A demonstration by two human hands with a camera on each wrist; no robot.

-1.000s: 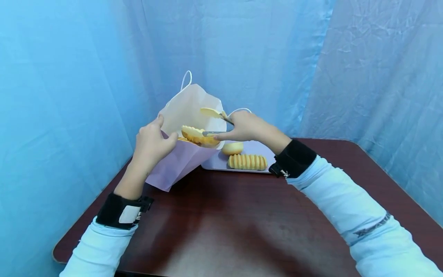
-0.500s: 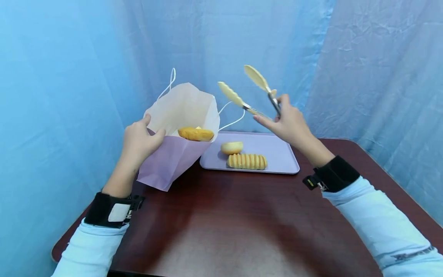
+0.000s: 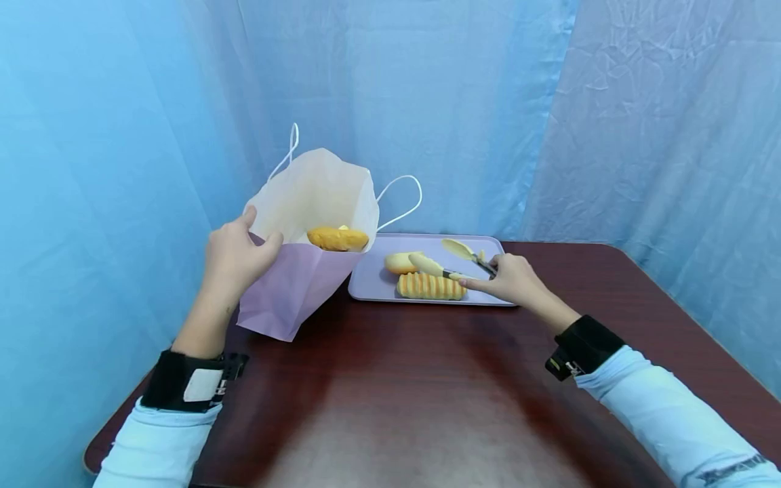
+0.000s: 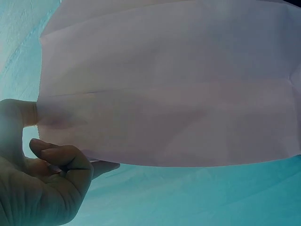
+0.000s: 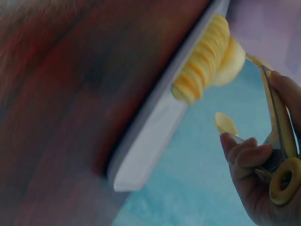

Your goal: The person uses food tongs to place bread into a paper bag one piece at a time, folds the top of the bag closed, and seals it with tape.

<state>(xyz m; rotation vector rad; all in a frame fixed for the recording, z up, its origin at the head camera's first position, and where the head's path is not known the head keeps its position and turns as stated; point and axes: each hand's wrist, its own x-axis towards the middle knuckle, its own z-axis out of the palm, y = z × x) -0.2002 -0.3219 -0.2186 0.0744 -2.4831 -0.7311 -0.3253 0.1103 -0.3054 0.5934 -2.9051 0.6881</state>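
My left hand (image 3: 234, 254) grips the rim of a purple paper bag (image 3: 299, 285), which leans with its white-lined mouth facing me. Inside the mouth lies a golden bread roll (image 3: 337, 238). My right hand (image 3: 512, 278) holds yellow-tipped tongs (image 3: 427, 265), their two arms spread apart and nothing between the tips. The tongs hang over a lilac tray (image 3: 369, 288), where a ridged bread (image 3: 430, 287) lies in front of a round bun (image 3: 399, 262). In the right wrist view the ridged bread (image 5: 202, 61) sits at the tray's edge, and fingers wrap around the tongs (image 5: 277, 113).
The dark wooden table (image 3: 390, 393) spreads out in front of the tray and bag. White rope handles (image 3: 409, 203) stick up from the bag's rim. Blue curtains (image 3: 427, 102) hang behind and at both sides.
The tongs released the golden roll inside the bag and came out, opened. My right hand then swung right and lowered them over the tray. My left hand and the bag shifted slightly left.
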